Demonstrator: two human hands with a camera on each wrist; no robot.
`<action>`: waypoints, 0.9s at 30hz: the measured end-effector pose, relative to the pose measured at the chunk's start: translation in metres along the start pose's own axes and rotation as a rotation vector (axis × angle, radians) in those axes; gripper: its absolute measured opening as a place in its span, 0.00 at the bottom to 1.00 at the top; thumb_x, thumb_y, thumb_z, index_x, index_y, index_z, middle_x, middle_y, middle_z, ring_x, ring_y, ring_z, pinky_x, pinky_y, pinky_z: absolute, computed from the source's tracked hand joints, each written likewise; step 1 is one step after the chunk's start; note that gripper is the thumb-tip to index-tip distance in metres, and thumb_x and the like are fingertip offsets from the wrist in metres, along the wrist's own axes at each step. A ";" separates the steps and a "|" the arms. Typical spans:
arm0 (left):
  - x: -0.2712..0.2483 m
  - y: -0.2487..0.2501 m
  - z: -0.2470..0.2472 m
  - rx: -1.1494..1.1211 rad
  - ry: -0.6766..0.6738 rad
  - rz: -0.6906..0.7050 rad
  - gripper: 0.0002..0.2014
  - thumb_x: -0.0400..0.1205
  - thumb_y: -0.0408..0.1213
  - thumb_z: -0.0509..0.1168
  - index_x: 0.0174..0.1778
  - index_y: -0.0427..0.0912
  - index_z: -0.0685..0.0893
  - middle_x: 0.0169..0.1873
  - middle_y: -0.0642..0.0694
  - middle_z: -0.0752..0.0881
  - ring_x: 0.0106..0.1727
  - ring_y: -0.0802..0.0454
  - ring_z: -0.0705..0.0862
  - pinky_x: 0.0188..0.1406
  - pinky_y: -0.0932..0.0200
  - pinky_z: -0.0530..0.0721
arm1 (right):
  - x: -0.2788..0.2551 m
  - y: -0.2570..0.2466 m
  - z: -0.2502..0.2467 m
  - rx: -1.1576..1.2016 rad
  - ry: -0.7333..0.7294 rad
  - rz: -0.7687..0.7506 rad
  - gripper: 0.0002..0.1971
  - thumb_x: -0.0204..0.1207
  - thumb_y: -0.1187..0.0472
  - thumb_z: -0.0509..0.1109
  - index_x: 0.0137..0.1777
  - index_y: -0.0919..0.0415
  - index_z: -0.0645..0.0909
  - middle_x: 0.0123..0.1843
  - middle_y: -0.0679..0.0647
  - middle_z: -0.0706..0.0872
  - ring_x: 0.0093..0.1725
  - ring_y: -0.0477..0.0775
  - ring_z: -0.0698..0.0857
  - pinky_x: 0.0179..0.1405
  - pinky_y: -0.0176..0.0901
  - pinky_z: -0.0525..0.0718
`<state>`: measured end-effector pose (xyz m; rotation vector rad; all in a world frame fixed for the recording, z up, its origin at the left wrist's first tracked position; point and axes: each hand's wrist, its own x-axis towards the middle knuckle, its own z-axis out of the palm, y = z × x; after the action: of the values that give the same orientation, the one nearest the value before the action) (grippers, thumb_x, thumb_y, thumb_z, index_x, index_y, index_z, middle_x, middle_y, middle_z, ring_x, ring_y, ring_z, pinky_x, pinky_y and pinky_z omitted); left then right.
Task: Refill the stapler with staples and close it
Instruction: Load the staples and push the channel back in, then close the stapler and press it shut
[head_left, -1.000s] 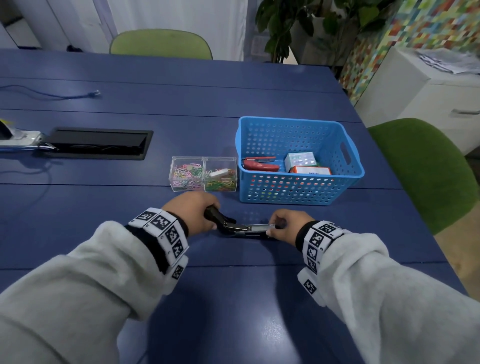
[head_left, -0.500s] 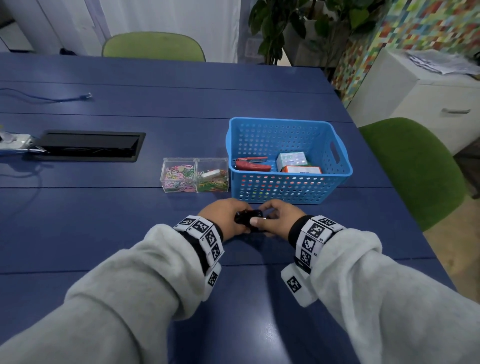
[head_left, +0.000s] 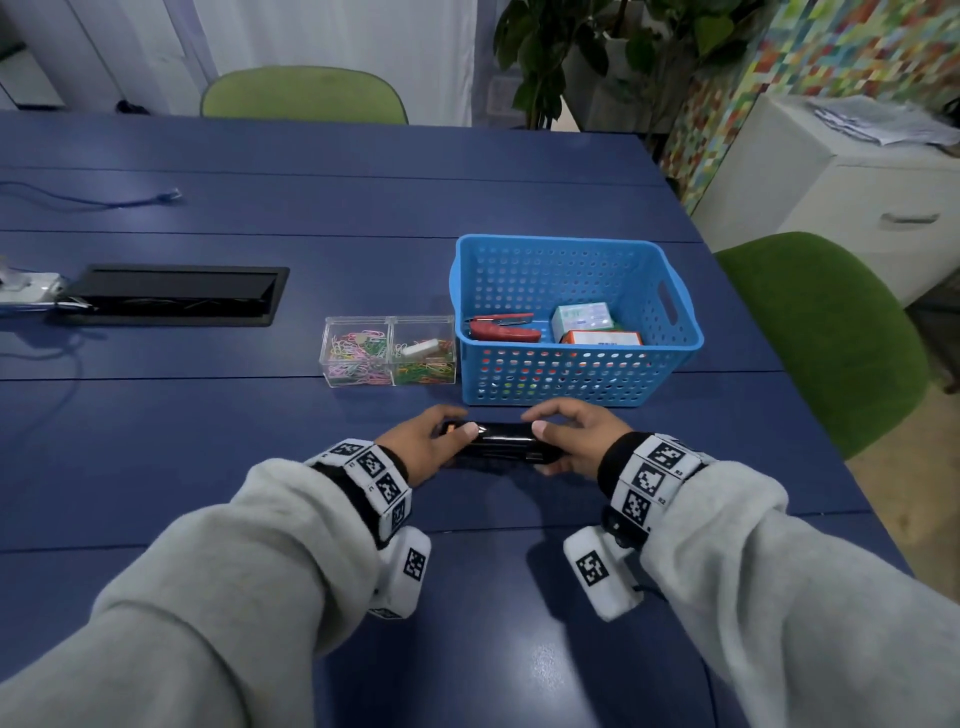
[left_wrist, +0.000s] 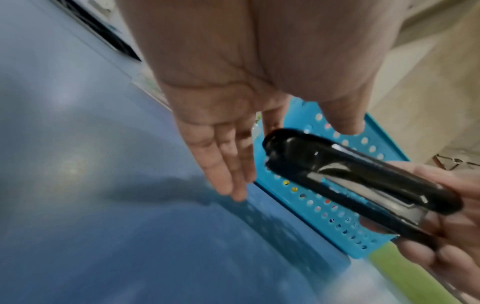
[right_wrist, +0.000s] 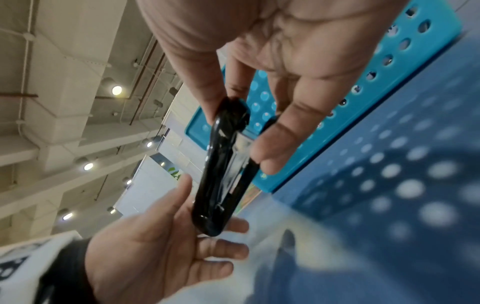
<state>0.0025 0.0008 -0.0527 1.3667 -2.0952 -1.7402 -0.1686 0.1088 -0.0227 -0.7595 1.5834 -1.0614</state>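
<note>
A black stapler with its top arm folded down sits lengthways between my two hands just above the blue table. My right hand pinches its right end between thumb and fingers. My left hand is at the other end with straight fingers, and its thumb lies on top of the stapler. In the right wrist view the stapler touches the flat left hand. Two small staple boxes lie in the blue basket.
The basket stands just behind my hands and also holds a red stapler. Two clear boxes of coloured paper clips stand to its left. A black cable hatch is at far left, and a green chair by the table's right edge.
A second ago the stapler lay spread open between my hands. The hands came together and the top arm folded down. The left hand has let go and straightened.
</note>
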 end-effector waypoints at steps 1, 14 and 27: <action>-0.001 0.002 0.001 -0.120 -0.034 -0.037 0.12 0.81 0.44 0.62 0.60 0.49 0.75 0.52 0.43 0.81 0.37 0.53 0.87 0.43 0.58 0.87 | -0.001 -0.002 -0.001 0.032 -0.024 -0.013 0.13 0.80 0.72 0.61 0.40 0.56 0.81 0.31 0.60 0.79 0.29 0.57 0.78 0.21 0.35 0.86; 0.001 0.018 0.007 -0.541 -0.085 -0.014 0.07 0.79 0.28 0.63 0.37 0.41 0.75 0.37 0.43 0.79 0.40 0.51 0.82 0.29 0.67 0.89 | -0.010 -0.025 0.006 -1.188 -0.114 -0.133 0.30 0.68 0.52 0.75 0.70 0.49 0.71 0.64 0.55 0.85 0.64 0.58 0.82 0.64 0.47 0.79; -0.023 0.050 -0.023 -0.300 0.048 0.132 0.05 0.82 0.38 0.61 0.40 0.50 0.76 0.33 0.45 0.82 0.32 0.52 0.80 0.30 0.66 0.84 | -0.029 -0.077 -0.009 -1.215 0.017 -0.152 0.11 0.66 0.52 0.76 0.42 0.53 0.78 0.43 0.55 0.84 0.53 0.58 0.84 0.44 0.39 0.74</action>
<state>0.0015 -0.0037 0.0067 1.1481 -1.7653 -1.8534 -0.1722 0.1051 0.0599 -1.6660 2.1559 -0.0698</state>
